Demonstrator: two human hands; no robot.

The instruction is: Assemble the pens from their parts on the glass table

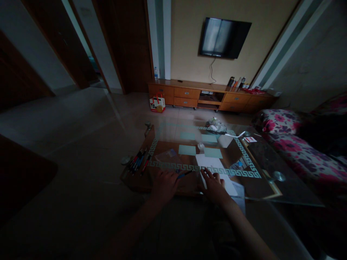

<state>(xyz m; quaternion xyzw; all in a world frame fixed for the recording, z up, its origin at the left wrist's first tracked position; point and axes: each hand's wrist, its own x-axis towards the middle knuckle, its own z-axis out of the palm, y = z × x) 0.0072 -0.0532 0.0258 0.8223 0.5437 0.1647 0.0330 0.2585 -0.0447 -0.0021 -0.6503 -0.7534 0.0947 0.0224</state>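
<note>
My left hand [166, 182] is over the near edge of a glass table [292, 180], its fingers closed on a blue pen [184, 174] that points to the right. My right hand [213, 184] is beside the pen's dark tip, above white paper [229, 184]. Its fingers are bent around a small dark piece [206, 172], too small to name. Several pens [137, 161], blue, black and red, lie in a loose group at the table's left end. A clear plastic bag [168, 155] lies flat beyond my left hand.
A crumpled plastic bag [215, 124] lies at the table's far side, near a red and white card [250, 139]. A bottle with a blue cap [239, 165] shows at the right. Behind stand a wooden cabinet [187, 92] and a gift bag [157, 103]; a floral sofa [295, 144] is at the right.
</note>
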